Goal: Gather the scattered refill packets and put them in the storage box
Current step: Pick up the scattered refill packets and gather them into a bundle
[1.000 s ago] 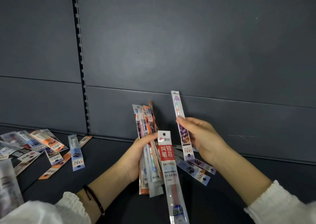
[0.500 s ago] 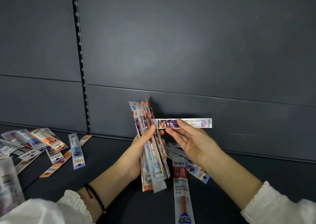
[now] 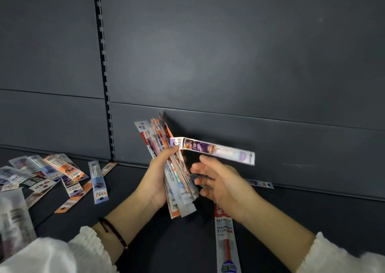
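Bundle clamped in the left hand, purple packet jutting out sideways!
The left fingers are curled tight round the bundle, and the thumb pins just one end of the purple packet. The right hand hovers beneath, fingers spread, holding nothing. That thin pinch looks risky: the packet could swing loose and drop to the shelf by the red packet. More lie in a pile at left, and there's no box in sight.

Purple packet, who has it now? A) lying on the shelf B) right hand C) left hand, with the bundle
C: the thumb of the left hand pins one end of the purple packet against the bundle; the right hand is open below it.
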`<state>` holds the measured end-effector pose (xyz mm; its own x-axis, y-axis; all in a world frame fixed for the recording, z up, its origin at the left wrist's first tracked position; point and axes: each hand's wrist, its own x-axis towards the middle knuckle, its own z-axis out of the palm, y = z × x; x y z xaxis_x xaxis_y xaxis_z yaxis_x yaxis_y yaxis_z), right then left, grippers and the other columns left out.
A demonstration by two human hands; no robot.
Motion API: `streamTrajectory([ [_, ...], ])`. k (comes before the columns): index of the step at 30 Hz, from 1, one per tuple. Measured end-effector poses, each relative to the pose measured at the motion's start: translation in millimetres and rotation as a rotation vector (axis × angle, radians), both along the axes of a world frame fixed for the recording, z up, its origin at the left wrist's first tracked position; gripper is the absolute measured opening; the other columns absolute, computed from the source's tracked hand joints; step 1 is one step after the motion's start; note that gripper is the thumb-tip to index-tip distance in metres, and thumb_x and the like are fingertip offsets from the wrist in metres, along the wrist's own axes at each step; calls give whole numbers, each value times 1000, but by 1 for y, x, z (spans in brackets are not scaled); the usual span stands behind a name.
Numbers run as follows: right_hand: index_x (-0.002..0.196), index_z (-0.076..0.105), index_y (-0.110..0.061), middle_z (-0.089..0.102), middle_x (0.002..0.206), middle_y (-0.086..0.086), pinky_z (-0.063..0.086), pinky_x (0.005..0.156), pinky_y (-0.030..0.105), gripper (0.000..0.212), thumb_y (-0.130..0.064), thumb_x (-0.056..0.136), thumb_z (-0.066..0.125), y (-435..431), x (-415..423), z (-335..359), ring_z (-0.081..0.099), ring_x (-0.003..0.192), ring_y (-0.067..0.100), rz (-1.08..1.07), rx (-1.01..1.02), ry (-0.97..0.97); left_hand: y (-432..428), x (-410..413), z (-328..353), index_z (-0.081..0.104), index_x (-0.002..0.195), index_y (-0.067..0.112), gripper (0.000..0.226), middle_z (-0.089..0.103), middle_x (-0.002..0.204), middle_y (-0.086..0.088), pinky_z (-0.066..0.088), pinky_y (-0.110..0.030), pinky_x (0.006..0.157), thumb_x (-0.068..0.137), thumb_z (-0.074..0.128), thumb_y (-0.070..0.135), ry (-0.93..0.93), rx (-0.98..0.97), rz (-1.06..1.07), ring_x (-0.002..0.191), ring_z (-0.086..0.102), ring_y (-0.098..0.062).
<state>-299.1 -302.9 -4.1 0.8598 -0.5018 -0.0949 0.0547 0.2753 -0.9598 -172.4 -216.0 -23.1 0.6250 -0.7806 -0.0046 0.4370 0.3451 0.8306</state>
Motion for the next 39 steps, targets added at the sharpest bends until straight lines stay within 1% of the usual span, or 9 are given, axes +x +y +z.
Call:
streamTrajectory([
  [2,97,72,-17,73,86,0,46,57,25,39,-42,67,69,-1,0,3,59,63,11,-54,27,-6,0,3,2,61,111,8,32,61,95,-15,49,-48,89,85,59,26,1,12,51,84,59,-30],
  [6,112,59,-21,65,92,3,43,58,28,36,-41,82,66,-24,-5,16,54,67,15,-267,191,-107,1,9,1,45,133,11,53,61,95,-11,51,-36,68,85,62,23,-30,23,145,80,61,-23],
  [13,87,67,-16,66,71,-1,45,53,22,12,-23,79,73,-51,-12,15,57,57,9,-251,-12,20,1,11,0,58,109,10,37,62,88,-10,54,-31,64,81,68,32,-7,-15,125,77,62,-20],
  [16,83,67,-13,68,65,-2,47,44,18,11,-21,78,73,-44,-7,10,59,52,7,-240,225,-42,0,7,0,52,128,10,71,62,117,-18,60,-37,69,70,76,42,20,-41,135,107,62,-30],
  [18,85,68,-12,70,66,-1,48,43,17,12,-22,79,72,-35,-5,8,59,51,7,-229,278,-69,-3,2,-2,49,130,8,77,65,113,-18,59,-39,69,66,78,42,4,-74,104,102,65,-30],
  [23,92,73,-13,72,73,-2,39,46,18,19,-29,82,72,-14,-1,2,53,52,6,21,-196,139,-8,-5,-6,54,94,12,28,64,76,-10,57,-34,60,76,69,27,-91,-146,3,65,67,-22],
  [29,90,71,-15,72,78,1,36,44,18,58,-67,77,50,-40,-13,16,53,54,9,164,-657,364,-9,4,-9,63,101,11,29,69,91,-7,57,-34,69,72,67,9,41,-124,-51,79,68,-20],
  [32,77,70,-12,70,68,-3,48,54,22,56,-66,78,56,-61,-27,20,58,58,9,225,-1071,615,-8,7,-10,66,91,12,22,72,87,-8,58,-34,71,70,64,5,71,-100,-82,78,71,-21],
  [39,72,70,-8,68,62,-3,46,54,25,55,-63,64,74,-54,-22,4,60,56,9,286,-1280,855,-8,12,-11,51,105,13,47,62,66,1,53,-26,56,67,76,21,-16,-45,-67,54,61,-11],
])
